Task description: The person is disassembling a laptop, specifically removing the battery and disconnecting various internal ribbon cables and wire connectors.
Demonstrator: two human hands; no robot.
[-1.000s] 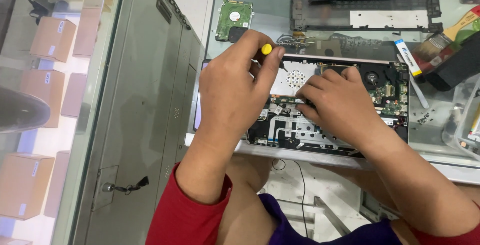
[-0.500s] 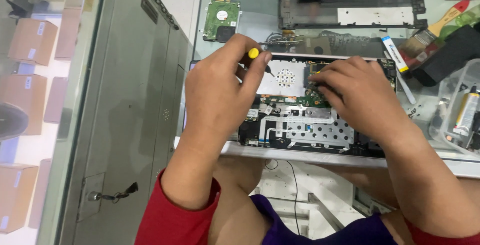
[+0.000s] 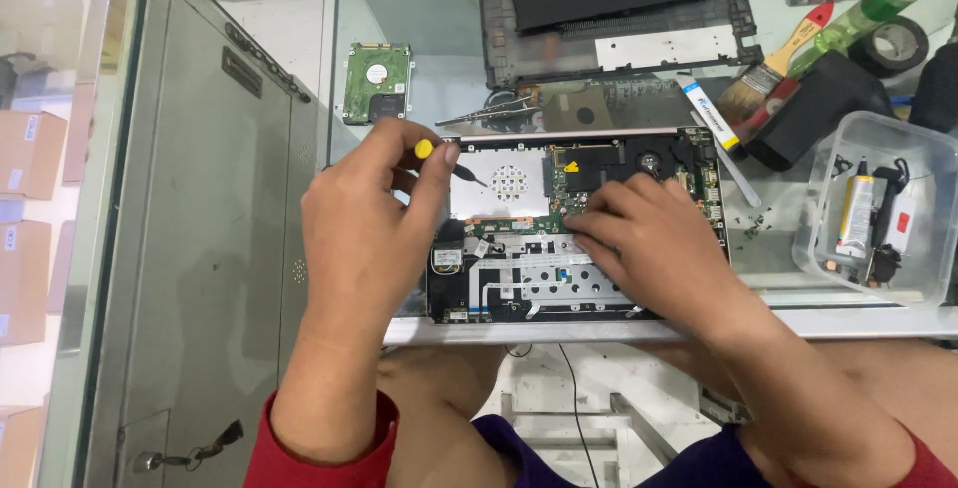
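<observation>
We see an open laptop (image 3: 579, 229) with its bottom cover off, lying at the near edge of the glass table (image 3: 439, 19). Its green board and flat cables show inside. The left hand (image 3: 364, 234) is over the left side of the laptop. Its fingers are pinched tight on a small screwdriver (image 3: 439, 157) with a yellow end, and the dark tip points down at the silver plate inside. The right hand (image 3: 654, 244) lies on the right side of the laptop. Its fingers are close together and press flat on the green board, holding nothing.

Behind the laptop, near the far edge, lies a dark laptop cover (image 3: 614, 14). A green hard drive (image 3: 377, 82) lies at the far left of the table. Metal tweezers (image 3: 494, 111) lie just behind the laptop. On the right side we see a paintbrush (image 3: 773, 64), a roll of black tape (image 3: 891, 44), and a clear plastic box (image 3: 878, 209) with small tools in it.
</observation>
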